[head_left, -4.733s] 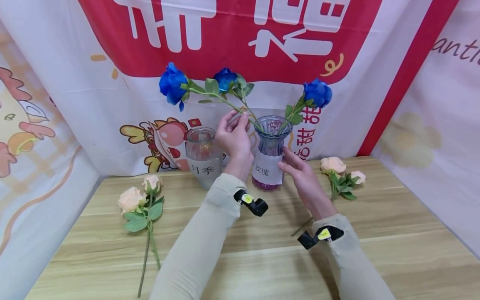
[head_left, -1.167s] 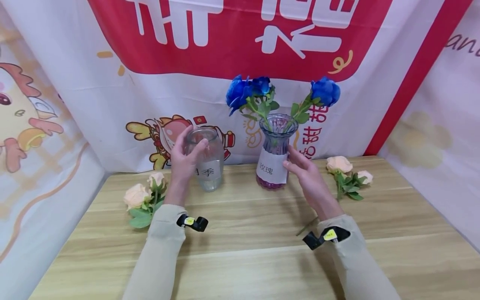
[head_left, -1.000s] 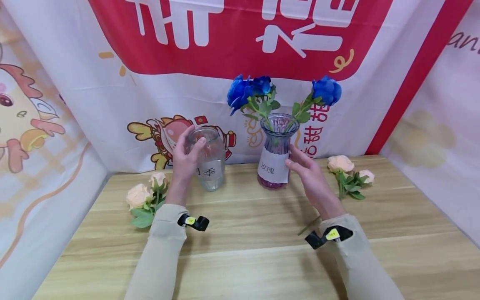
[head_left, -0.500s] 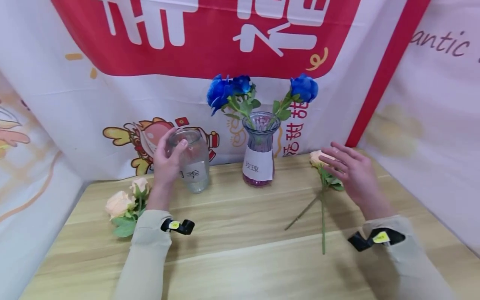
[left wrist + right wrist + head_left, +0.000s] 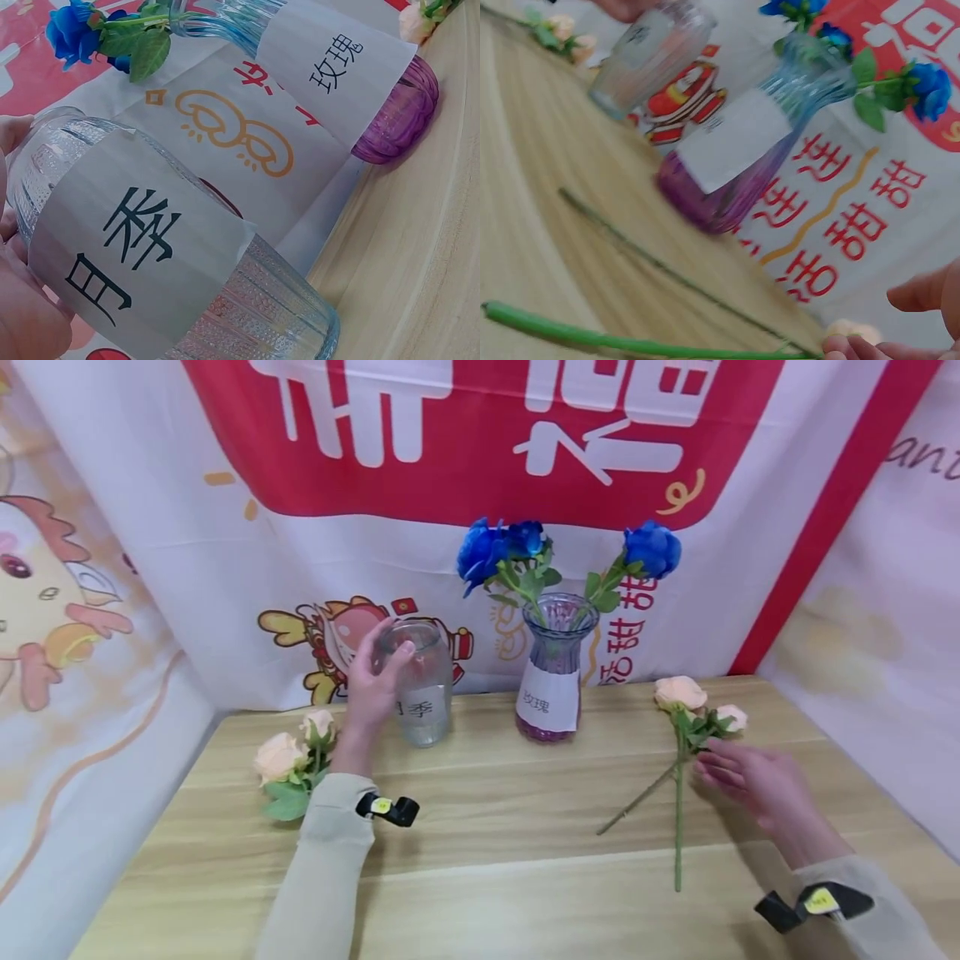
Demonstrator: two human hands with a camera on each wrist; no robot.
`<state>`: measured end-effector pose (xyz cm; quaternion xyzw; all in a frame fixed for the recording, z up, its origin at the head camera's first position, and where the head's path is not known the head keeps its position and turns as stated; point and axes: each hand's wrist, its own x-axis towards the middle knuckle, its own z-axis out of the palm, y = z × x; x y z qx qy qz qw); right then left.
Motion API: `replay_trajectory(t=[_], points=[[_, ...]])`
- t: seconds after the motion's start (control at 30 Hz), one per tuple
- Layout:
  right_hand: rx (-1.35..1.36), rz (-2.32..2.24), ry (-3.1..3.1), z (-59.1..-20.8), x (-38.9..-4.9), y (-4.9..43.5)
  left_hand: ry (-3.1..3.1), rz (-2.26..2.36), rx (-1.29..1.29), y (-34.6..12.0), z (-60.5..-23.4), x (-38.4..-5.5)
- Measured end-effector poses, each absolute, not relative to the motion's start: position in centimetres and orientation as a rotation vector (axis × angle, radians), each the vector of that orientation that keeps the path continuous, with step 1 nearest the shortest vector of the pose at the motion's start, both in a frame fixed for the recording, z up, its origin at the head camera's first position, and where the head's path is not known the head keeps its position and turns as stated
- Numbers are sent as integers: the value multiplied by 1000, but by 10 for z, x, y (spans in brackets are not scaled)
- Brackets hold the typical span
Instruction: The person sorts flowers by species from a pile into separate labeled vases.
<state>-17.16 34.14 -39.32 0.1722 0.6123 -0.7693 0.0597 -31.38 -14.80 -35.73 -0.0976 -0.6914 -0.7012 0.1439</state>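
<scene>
My left hand (image 5: pixel 372 689) grips the upper part of a clear glass vase (image 5: pixel 429 672), thumb at its rim; the vase's paper label (image 5: pixel 142 240) faces the left wrist camera. My right hand (image 5: pixel 768 789) is at the right, its fingertips right at the stems of two peach roses (image 5: pixel 680 693) that lie crossed on the table. In the right wrist view the thumb (image 5: pixel 919 292) stands apart from the fingers, which are beside the green stem (image 5: pixel 615 341). Between the hands stands a blue-and-purple glass vase (image 5: pixel 547 697) holding three blue roses (image 5: pixel 651 547).
Two more peach roses (image 5: pixel 279 758) lie on the wooden table (image 5: pixel 487 827) at the left, their stems hidden behind my left forearm. A printed cloth backdrop (image 5: pixel 420 560) hangs right behind both vases.
My left hand let go of a blue rose stem, now in the blue-and-purple vase, and took hold of the clear vase. My right hand left the blue-and-purple vase and moved right, then down to the peach roses.
</scene>
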Motion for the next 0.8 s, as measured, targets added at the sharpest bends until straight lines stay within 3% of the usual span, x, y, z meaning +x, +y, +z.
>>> replay_trajectory(t=[0.8], points=[[1015, -2221, 1926, -420, -206, 324, -1995, -1997, -287, -145, -358, -314]])
